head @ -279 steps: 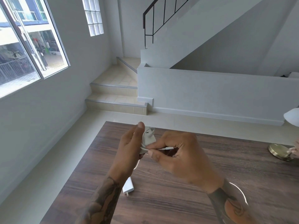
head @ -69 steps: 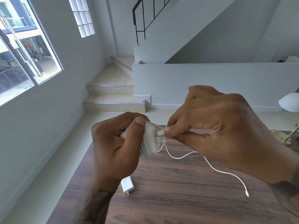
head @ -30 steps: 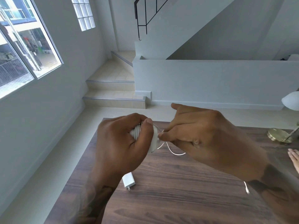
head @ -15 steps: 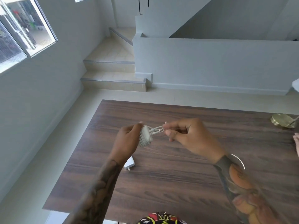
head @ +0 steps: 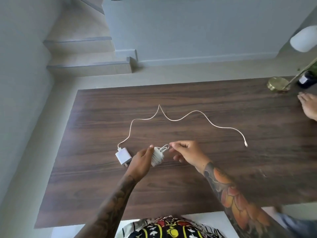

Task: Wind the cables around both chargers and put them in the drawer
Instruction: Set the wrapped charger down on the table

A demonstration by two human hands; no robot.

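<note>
My left hand (head: 140,162) grips a white charger (head: 157,157) with its cable wound tightly round it, held just above the dark wooden table (head: 188,189). My right hand (head: 187,152) is right beside it and pinches the last small loop of that cable (head: 164,148). A second white charger (head: 122,156) lies flat on the table just left of my left hand. Its unwound cable (head: 197,112) snakes across the tabletop to a plug end (head: 246,145) on the right. No drawer is in view.
A brass lamp base (head: 277,83) stands at the table's far right corner, its white shade (head: 303,39) above it, next to a dark bottle (head: 307,79). Another person's hand (head: 308,107) rests at the right edge. Steps (head: 85,66) and a low wall lie beyond.
My view has tilted down and both hands have dropped lower over the table. The loose tail of the held cable is wound in. The second charger's whole cable has come into view.
</note>
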